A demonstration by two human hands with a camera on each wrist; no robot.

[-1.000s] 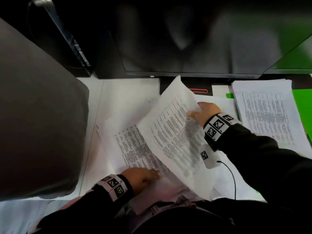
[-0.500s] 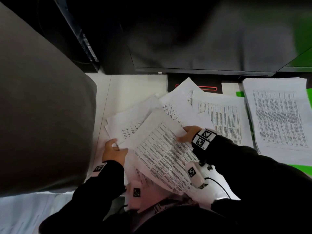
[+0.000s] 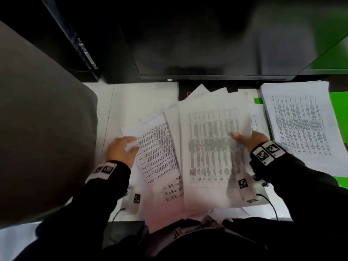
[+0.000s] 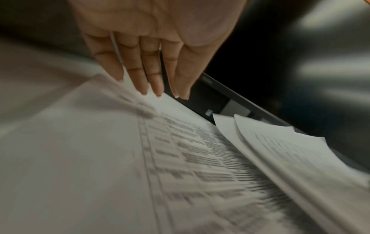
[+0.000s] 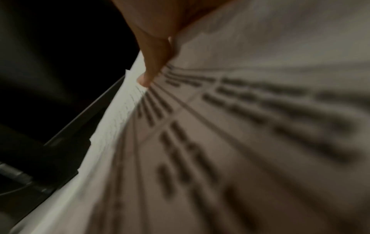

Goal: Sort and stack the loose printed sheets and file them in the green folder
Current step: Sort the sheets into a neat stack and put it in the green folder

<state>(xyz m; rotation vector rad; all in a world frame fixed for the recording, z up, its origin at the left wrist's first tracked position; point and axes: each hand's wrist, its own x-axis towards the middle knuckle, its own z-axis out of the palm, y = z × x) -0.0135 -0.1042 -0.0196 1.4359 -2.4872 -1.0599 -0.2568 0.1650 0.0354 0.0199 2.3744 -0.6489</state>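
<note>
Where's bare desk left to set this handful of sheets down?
Bare white desk shows only at the far left, between the grey chair back, the monitor and the fanned loose sheets. Centre is crowded with overlapping sheets; the right holds the neat stack on the green folder.

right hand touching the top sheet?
Touching. Head view: right hand grips the top sheet at its right edge; right wrist view shows the thumb on the print.

A fan of loose printed sheets (image 3: 212, 147), white with dense tables of black text, lies overlapping and skewed on the desk. A squared stack of sheets (image 3: 301, 125) rests to its right on the open green folder (image 3: 339, 102).
</note>
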